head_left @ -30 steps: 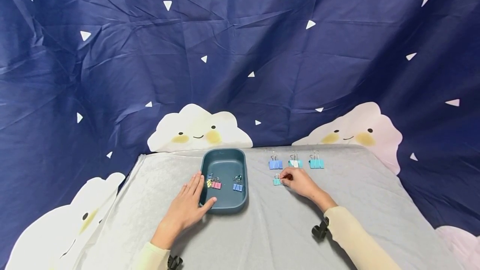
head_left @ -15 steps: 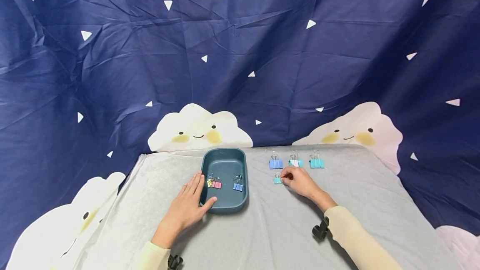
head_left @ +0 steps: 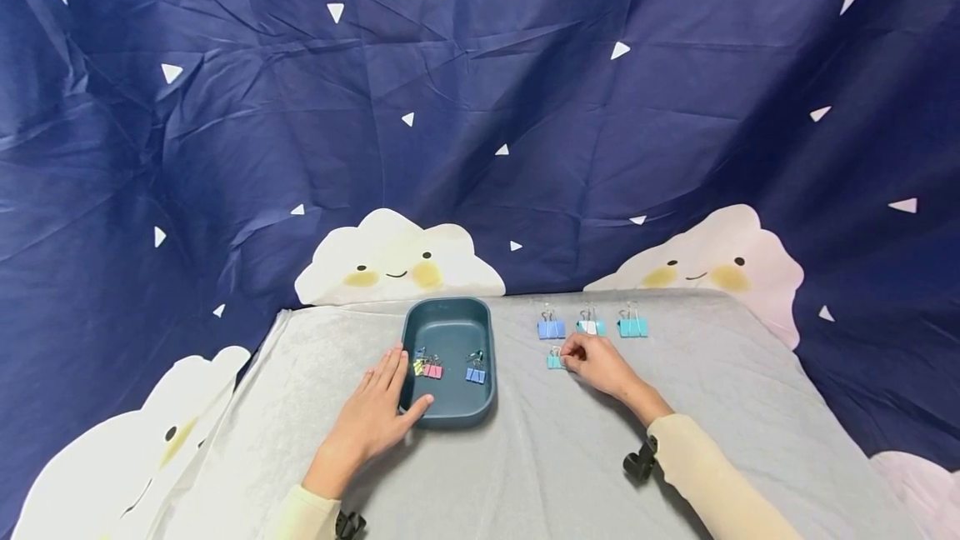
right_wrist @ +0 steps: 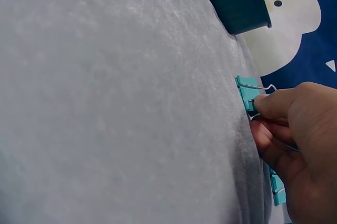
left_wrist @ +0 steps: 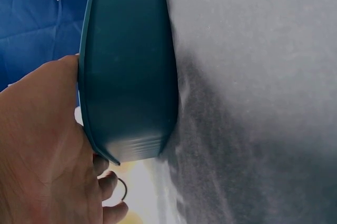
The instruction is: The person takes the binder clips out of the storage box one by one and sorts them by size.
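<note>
Teal small metal binder clip [head_left: 554, 361], mid-table right of the dark teal plastic tray [head_left: 448, 415], hasn't moved: right hand [head_left: 596, 363] still pinches it; flat left hand [head_left: 375, 415] steadies the tray.

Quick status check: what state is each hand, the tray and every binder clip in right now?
Left hand: flat, resting against the tray.
Right hand: pinching the small teal binder clip on the grey cloth.
Dark teal plastic tray: upright, holding three clips.
Row of three clips: lying untouched on the cloth.
</note>
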A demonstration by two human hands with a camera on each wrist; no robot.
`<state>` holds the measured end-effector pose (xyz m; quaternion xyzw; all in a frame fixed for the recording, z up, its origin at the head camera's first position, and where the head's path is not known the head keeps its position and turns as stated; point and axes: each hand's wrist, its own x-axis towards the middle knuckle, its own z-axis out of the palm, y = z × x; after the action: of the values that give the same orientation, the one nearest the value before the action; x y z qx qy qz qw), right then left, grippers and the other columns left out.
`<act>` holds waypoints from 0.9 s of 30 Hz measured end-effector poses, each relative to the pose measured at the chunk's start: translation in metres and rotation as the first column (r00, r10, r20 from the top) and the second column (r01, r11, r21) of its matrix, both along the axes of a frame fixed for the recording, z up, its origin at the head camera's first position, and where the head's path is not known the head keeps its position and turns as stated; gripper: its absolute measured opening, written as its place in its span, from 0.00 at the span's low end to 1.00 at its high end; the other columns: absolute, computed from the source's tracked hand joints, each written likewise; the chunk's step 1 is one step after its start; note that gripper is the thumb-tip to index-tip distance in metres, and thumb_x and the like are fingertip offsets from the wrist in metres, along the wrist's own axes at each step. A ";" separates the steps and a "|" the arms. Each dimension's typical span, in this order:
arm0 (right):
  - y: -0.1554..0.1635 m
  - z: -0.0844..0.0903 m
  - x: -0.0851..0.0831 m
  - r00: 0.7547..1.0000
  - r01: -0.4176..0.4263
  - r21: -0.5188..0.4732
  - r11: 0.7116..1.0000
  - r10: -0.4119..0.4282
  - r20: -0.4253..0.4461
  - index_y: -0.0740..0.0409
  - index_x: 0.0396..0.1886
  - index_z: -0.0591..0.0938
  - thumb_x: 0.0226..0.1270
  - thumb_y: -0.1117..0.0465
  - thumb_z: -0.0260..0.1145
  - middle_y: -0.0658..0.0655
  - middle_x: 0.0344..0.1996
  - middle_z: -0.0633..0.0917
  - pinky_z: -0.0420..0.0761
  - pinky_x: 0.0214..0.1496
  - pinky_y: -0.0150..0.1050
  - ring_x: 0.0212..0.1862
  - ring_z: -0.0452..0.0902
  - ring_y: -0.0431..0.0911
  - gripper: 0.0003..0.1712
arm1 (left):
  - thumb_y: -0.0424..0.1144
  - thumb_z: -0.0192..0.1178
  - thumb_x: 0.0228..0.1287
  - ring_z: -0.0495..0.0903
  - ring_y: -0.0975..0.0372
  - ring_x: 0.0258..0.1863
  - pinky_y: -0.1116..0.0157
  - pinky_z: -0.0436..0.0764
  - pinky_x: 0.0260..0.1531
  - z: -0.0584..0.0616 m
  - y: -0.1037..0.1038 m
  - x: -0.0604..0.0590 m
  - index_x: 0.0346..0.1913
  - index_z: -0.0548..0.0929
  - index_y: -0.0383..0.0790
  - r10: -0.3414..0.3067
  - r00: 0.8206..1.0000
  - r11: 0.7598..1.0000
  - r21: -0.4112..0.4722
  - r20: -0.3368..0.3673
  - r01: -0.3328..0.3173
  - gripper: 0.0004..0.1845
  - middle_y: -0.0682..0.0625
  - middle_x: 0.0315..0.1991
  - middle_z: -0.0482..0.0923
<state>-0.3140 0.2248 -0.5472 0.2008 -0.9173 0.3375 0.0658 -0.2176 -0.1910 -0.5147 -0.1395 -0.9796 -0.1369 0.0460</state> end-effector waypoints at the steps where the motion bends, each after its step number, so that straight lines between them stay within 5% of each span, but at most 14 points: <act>1: 0.000 0.000 0.000 1.000 0.006 0.002 1.000 -0.006 0.001 0.53 0.35 0.87 0.71 0.66 0.72 0.49 0.33 0.88 0.82 0.39 0.32 0.36 0.81 0.37 0.04 | 0.71 0.49 0.77 0.52 0.46 0.87 0.42 0.58 0.84 0.000 0.000 0.000 0.85 0.55 0.32 0.001 1.000 1.000 0.002 0.000 -0.001 0.52 0.39 0.87 0.50; 27: -0.003 0.006 0.002 0.999 0.049 -0.002 0.999 -0.049 -0.022 0.57 0.38 0.86 0.72 0.65 0.72 0.50 0.34 0.89 0.84 0.41 0.34 0.37 0.83 0.39 0.02 | 0.72 0.48 0.77 0.51 0.46 0.87 0.42 0.58 0.84 0.001 0.000 0.001 0.85 0.54 0.32 0.003 1.000 1.000 0.002 0.008 -0.003 0.53 0.39 0.87 0.49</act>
<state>-0.3115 0.2219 -0.5411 0.1820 -0.9208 0.3344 0.0841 -0.2166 -0.1908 -0.5140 -0.1376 -0.9798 -0.1385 0.0427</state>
